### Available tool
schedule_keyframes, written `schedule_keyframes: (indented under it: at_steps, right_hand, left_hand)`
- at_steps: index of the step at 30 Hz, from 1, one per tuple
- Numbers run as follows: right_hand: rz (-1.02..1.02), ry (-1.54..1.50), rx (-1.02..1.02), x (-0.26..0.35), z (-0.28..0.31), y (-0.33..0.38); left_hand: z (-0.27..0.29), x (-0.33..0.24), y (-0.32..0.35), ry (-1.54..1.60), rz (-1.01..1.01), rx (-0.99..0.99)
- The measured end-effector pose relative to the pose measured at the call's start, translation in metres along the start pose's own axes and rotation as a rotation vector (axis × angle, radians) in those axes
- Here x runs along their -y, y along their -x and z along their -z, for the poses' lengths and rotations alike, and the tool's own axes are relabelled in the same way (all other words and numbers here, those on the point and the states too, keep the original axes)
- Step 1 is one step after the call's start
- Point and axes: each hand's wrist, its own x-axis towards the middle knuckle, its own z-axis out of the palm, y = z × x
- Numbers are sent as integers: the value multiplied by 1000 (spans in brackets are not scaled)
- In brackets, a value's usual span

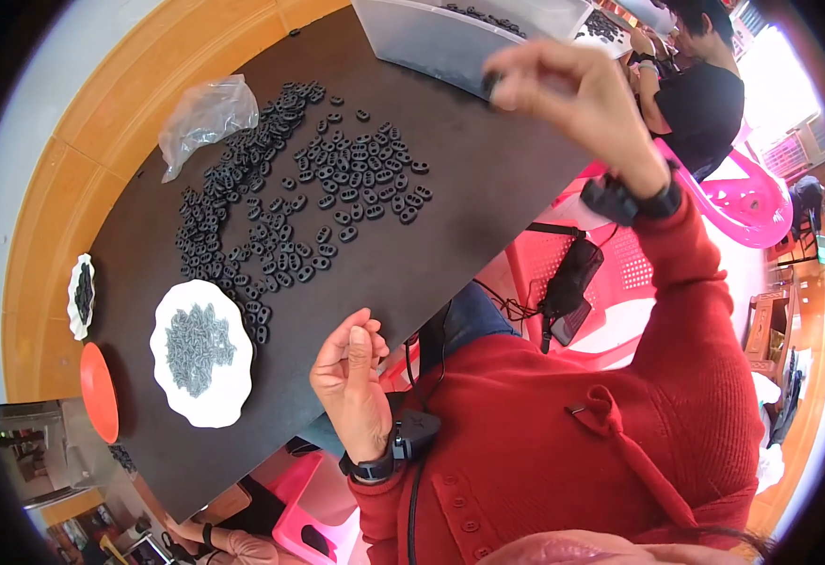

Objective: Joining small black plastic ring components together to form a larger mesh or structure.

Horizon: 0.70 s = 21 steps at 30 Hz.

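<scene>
My right hand (pixel 572 99) is raised over the table's far right edge, beside a translucent plastic bin (pixel 417 47). Pinched in its blurred fingertips is a small black piece (pixel 493 83). My left hand (pixel 356 377) hovers at the near table edge, its fingers curled in toward the thumb; whatever they hold, if anything, is hidden. Spread over the dark table (pixel 375 273) are many small black oval two-hole pieces (pixel 360 169), like cord-lock bodies. Left of my left hand stands a white scalloped plate (pixel 233 391) heaped with small grey spring-like parts (pixel 200 348).
A crumpled clear plastic bag (pixel 207 118) lies by the black pieces. At the left edge are an orange-red plate (pixel 99 391) and a small white dish (pixel 75 318) holding dark parts. A red plastic chair (pixel 535 264) stands close by. Another person (pixel 704 94) sits at the upper right.
</scene>
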Motion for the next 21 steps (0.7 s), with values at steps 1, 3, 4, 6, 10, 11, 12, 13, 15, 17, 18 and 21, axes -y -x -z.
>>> schedule_keyframes:
  at_steps: [1,3,4,6,10,11,12,13,15,17,18,21]
  right_hand:
    - [49,115,-80,-10,10,-16]
    - [188,149,-166,-24,-3,-95]
    - [192,145,-158,-40,-2,-116]
    - [161,305,-185,-72,11,-148]
    - [24,454,-150,-96,8,-174]
    - [97,426,-163,-99,3,-175]
    - [168,397,-176,-102,-2,-176]
    - [167,412,-174,-86,-4,-169]
    - [144,240,-106,-29,-50,-147]
    - [199,245,118,8,-69,-132]
    - [198,239,124,17,-82,-124]
    - [199,274,444,20,-120,-100]
  left_hand:
    - [2,-1,-1,-3,-12,-17]
    - [9,1,-1,7,-16,-30]
    - [13,1,0,21,-21,-38]
    - [15,1,0,23,-11,-41]
    - [25,-1,4,29,-24,-46]
    - [27,-2,4,28,-24,-52]
    - [28,-4,3,49,-20,-41]
    - [29,-4,-1,80,-9,-16]
    - [37,-4,0,72,-23,-50]
    - [40,-4,0,73,-26,-52]
    - [40,-3,0,65,-23,-52]
    - [44,-2,1,52,-23,-52]
